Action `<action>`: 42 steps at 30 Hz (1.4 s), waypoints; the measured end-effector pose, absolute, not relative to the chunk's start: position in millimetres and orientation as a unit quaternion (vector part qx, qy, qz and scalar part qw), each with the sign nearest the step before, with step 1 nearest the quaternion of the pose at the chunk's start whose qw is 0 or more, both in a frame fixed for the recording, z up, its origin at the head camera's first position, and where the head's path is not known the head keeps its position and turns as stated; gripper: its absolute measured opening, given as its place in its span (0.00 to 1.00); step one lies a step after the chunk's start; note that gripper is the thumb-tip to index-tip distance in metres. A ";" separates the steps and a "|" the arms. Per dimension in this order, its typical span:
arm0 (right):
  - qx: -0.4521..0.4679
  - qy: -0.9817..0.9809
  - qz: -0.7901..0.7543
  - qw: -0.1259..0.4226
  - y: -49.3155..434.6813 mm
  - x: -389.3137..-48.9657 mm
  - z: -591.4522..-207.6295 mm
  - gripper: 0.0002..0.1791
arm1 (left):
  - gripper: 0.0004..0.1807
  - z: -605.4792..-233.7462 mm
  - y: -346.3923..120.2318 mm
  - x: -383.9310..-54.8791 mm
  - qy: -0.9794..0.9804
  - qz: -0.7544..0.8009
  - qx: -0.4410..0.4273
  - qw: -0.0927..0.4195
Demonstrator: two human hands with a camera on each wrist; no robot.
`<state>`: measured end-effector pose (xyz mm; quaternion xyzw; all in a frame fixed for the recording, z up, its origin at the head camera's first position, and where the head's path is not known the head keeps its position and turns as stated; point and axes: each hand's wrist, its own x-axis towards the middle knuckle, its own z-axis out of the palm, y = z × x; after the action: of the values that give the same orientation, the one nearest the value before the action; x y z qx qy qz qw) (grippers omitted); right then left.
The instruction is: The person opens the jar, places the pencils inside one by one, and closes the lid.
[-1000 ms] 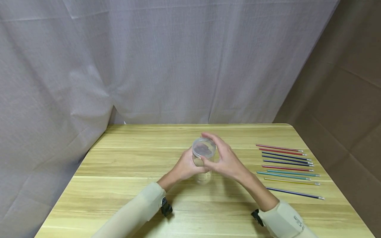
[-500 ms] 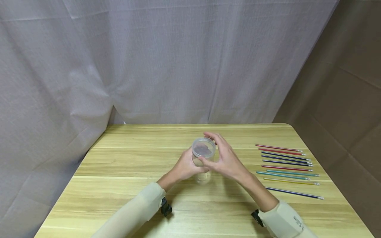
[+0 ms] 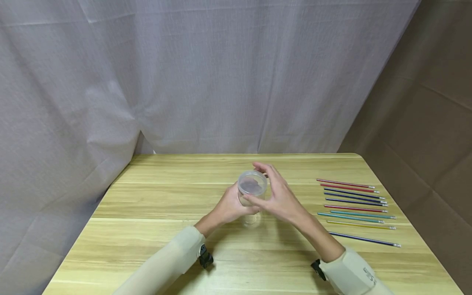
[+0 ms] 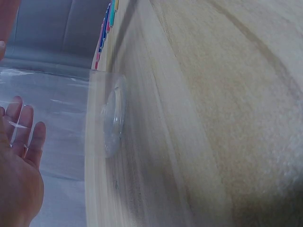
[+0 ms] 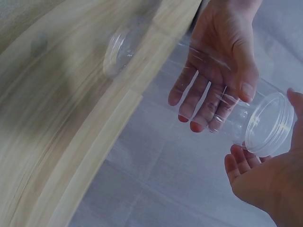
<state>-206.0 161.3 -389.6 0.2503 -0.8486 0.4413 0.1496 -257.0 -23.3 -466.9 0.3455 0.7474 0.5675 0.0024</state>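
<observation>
A tall clear plastic jar (image 3: 252, 220) is upright near the middle of the table, its base at or close to the wood. My left hand (image 3: 229, 204) grips the jar's body from the left; in the right wrist view, the left fingers (image 5: 203, 101) show through the clear wall. On top is a clear round lid (image 5: 271, 124) with a ridged rim. My right hand (image 3: 279, 200) holds the lid's edge, thumb on the near side and fingers round the far side. No contents show inside the jar.
Several pencils lie in a spread row at the table's right: red pencils (image 3: 346, 183), dark blue pencils (image 3: 355, 202), green pencils (image 3: 350, 217) and a yellow pencil (image 3: 359, 225). A grey curtain (image 3: 206, 82) hangs behind the wooden table (image 3: 155, 188).
My right hand has shifted slightly round the lid, its thumb moving left along the near rim. The left hand and the jar have stayed in place.
</observation>
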 end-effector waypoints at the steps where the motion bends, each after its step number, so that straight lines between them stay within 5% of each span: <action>1: 0.248 -0.849 0.441 0.151 161.0 -206.0 -389.6 0.49 | 0.50 -463.5 -23.3 -254.7 0.747 0.569 0.345 0.004; 8: 0.268 -0.842 0.445 0.144 160.2 -206.8 -387.4 0.47 | 0.47 -438.0 -27.3 -238.2 0.739 0.579 0.344 0.009; 17: 0.300 -0.828 0.446 0.163 168.1 -208.3 -372.7 0.45 | 0.50 -469.9 -25.3 -259.1 0.756 0.562 0.337 0.005; 25: 0.261 -0.840 0.433 0.199 197.0 -203.5 -364.2 0.43 | 0.36 -467.8 -22.5 -259.9 0.730 0.583 0.356 0.017; 34: 0.223 -0.872 0.391 0.193 226.2 -194.9 -398.0 0.41 | 0.35 -469.4 -22.2 -261.2 0.727 0.583 0.364 0.008; 42: 0.201 -0.909 0.344 0.120 233.8 -183.8 -440.9 0.43 | 0.35 -469.2 -21.5 -260.8 0.727 0.584 0.362 0.009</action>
<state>-183.8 233.8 -440.9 0.2006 -0.9095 0.3439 0.1198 -260.8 -21.5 -469.2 0.3623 0.7267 0.5836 0.0087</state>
